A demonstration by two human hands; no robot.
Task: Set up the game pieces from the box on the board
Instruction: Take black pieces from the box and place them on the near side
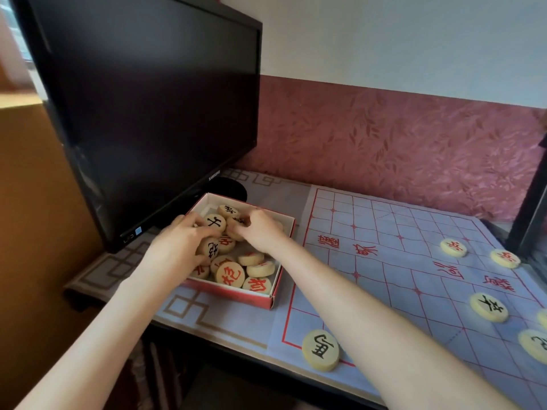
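Observation:
A red-edged cardboard box (275,297) sits left of the board and holds several round cream game pieces (230,274) with red or black characters. My left hand (174,247) reaches into the box, fingers curled around pieces near a black-marked disc (213,253). My right hand (260,229) is also inside the box, fingers pinching a piece (236,230) at its far side. The pale paper board (384,261) with red grid lines lies to the right. Several pieces stand on it, among them a black-marked one (320,350) at the near left corner.
A black monitor (142,108) stands tilted just behind the box, its lower edge close above my left hand. Further pieces (453,247) (505,258) (488,307) lie on the board's right side. A dark frame (529,214) rises at the far right. The table edge (207,335) runs near my forearms.

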